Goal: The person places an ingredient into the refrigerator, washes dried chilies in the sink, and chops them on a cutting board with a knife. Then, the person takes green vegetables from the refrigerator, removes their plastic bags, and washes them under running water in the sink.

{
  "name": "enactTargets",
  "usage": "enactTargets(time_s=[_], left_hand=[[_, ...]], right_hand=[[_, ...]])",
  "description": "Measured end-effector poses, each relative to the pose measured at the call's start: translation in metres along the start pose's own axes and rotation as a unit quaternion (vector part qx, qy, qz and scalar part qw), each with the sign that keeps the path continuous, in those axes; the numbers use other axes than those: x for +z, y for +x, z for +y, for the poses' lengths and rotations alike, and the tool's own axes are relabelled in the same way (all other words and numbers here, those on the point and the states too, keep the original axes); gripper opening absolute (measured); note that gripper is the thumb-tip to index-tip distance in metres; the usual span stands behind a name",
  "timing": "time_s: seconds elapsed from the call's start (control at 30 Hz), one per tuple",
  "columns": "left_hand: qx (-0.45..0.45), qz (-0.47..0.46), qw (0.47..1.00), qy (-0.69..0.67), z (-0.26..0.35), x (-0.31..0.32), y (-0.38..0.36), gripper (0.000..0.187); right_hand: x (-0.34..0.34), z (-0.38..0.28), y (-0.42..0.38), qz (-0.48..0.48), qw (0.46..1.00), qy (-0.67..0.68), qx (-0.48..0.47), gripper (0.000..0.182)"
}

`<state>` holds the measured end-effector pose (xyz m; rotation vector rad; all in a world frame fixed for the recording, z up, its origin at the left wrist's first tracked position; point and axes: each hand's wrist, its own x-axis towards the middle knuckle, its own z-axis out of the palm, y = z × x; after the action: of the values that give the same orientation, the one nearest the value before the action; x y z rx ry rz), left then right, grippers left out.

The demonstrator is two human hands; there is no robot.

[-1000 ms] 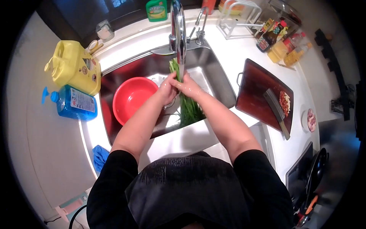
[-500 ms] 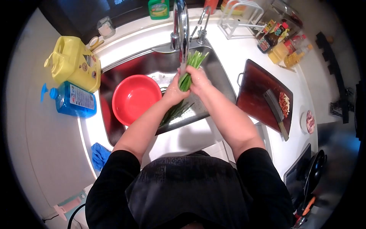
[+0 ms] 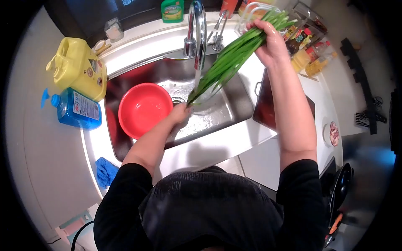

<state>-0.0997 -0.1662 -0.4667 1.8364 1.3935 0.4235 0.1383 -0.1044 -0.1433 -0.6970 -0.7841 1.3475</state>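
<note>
A long bunch of green chives [image 3: 234,54] stretches slantwise over the sink [image 3: 245,98], its pale cut ends up at the right. My right hand [image 3: 270,44] is closed around the bunch near those cut ends, raised beyond the sink's right rim. Down at the lower left, my left hand [image 3: 181,113] is closed on the leaf tips, low in the sink by the drain. Water runs from the chrome faucet [image 3: 200,37] beside the leaves. Left of my left hand, a red basin [image 3: 144,108] sits in the sink, with a little wetness inside.
A yellow jug [image 3: 79,69] and a blue pump bottle [image 3: 79,108] stand left of the sink. My right forearm partly hides the dark cutting board [image 3: 266,108]. Sauce bottles [image 3: 299,39] stand at the back right; a blue cloth [image 3: 105,171] lies front left.
My right hand has swung up and right with the chives, drawing them out lengthwise. My left hand has moved down and left. The forearm now covers the cleaver on the board.
</note>
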Motion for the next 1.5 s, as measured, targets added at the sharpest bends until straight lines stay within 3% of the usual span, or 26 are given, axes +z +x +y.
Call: enactTargets(time_s=[0.03,0.13,0.17,0.2,0.27,0.37,0.4,0.43,0.47,0.5,0.53,0.57,0.6,0.7,0.9,0.97,1.07,1.13,1.3,1.4,1.5], left_hand=[[0.002,-0.155,0.98,0.123,-0.005,-0.006,0.005,0.037],[0.033,0.075,0.923,0.375,0.014,-0.014,-0.015,0.059],[0.052,0.024,0.953,0.299,0.033,-0.032,-0.006,0.078],[0.083,0.008,0.988,0.131,0.047,-0.047,-0.004,0.08],[0.136,-0.03,0.967,-0.213,0.076,-0.067,-0.004,0.083],[0.117,-0.015,0.985,-0.128,0.129,-0.088,-0.016,0.092],[0.096,0.012,0.993,-0.071,0.125,-0.085,-0.011,0.085],[0.1,0.024,0.987,-0.123,0.105,-0.079,-0.007,0.076],[0.109,0.005,0.98,-0.169,0.087,-0.07,0.004,0.072],[0.081,0.01,0.978,-0.194,0.081,-0.068,0.001,0.068],[0.122,0.008,0.98,-0.16,0.086,-0.067,-0.002,0.065],[0.118,0.01,0.969,-0.215,0.093,-0.059,-0.006,0.064],[0.098,0.033,0.981,-0.163,0.075,-0.052,0.013,0.063],[0.094,0.005,0.964,-0.247,0.07,-0.048,0.009,0.057],[0.078,-0.041,0.914,-0.397,0.081,-0.037,-0.003,0.051],[0.076,-0.032,0.899,-0.43,0.07,-0.032,0.001,0.049],[0.076,-0.005,0.921,-0.382,0.062,-0.033,0.003,0.047],[0.064,-0.026,0.901,-0.429,0.073,-0.038,-0.003,0.046],[0.044,-0.047,0.885,-0.461,0.089,-0.042,-0.01,0.043],[0.053,-0.038,0.903,-0.425,0.076,-0.04,-0.005,0.04],[0.031,-0.012,0.904,-0.427,0.092,-0.044,-0.014,0.035]], right_hand=[[-0.002,0.002,-0.001,-0.005,1.0,0.003,-0.004,0.013],[-0.016,0.042,-0.02,0.022,0.984,-0.177,0.028,0.019],[-0.019,0.061,-0.029,0.03,0.983,-0.174,0.043,0.02],[-0.022,0.079,-0.036,0.041,0.983,-0.171,0.056,0.021],[-0.027,0.117,-0.046,0.05,0.982,-0.16,0.089,0.031],[-0.021,0.166,-0.064,0.015,0.98,-0.058,0.192,0.028],[-0.042,0.221,-0.049,0.039,0.973,-0.148,0.17,0.031],[-0.012,0.192,-0.059,0.026,0.95,-0.25,0.188,0.04],[-0.027,0.244,-0.046,0.064,0.95,-0.293,0.088,0.069],[-0.004,0.206,-0.062,0.072,0.913,-0.399,0.054,0.068],[-0.013,0.236,-0.048,0.066,0.925,-0.372,-0.05,0.059],[-0.012,0.234,-0.05,0.1,0.919,-0.374,-0.075,0.054],[-0.003,0.227,-0.05,0.118,0.916,-0.371,-0.097,0.05],[0.0,0.217,-0.04,0.092,0.903,-0.419,-0.004,0.046],[0.007,0.197,-0.044,0.142,0.888,-0.431,0.077,0.038],[0.007,0.201,-0.05,0.142,0.89,-0.432,0.037,0.039],[0.002,0.212,-0.048,0.13,0.906,-0.403,0.013,0.049],[-0.002,0.198,-0.055,0.072,0.946,-0.312,0.04,0.052],[-0.014,0.185,-0.066,0.012,0.908,-0.402,0.117,0.068],[-0.022,0.195,-0.068,-0.018,0.871,-0.469,0.145,0.071],[-0.026,0.185,-0.073,-0.061,0.877,-0.451,0.155,0.068]])
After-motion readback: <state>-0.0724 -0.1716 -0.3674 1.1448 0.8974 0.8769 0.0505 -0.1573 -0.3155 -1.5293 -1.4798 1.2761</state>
